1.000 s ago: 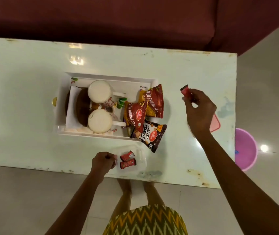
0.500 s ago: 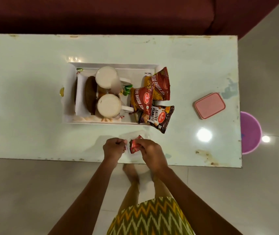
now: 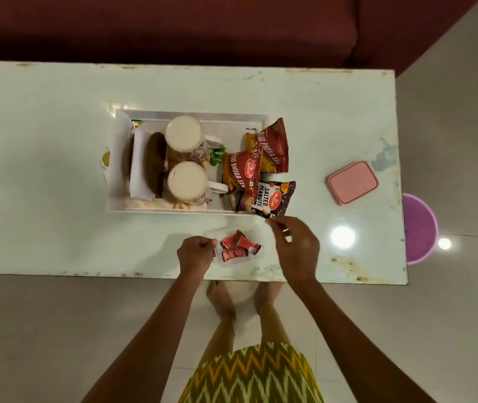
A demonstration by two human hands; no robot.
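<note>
Three red sachets (image 3: 239, 245) lie heaped in a small clear container (image 3: 257, 231) that sits on the white surface (image 3: 57, 228), close to its near edge and just in front of the tray (image 3: 191, 114). The left hand (image 3: 195, 253) is curled at the container's left side, thumb and fingers pinching its rim. The right hand (image 3: 297, 245) hangs above the surface just right of the container, fingers loosely bent and holding nothing. Its fingertips are at the near corner of the peanut packet (image 3: 269, 199), though whether they touch it cannot be told. In the tray two mugs (image 3: 184, 133) stand one behind the other, handles pointing right, with a brown disc on white paper to their left. Two sev packets (image 3: 272, 149) overlap at the tray's right end, and the peanut packet leans over the near right corner. A pink lid (image 3: 351, 181) lies flat, well apart to the right. A dark red sofa (image 3: 202, 24) runs along the far side.
</note>
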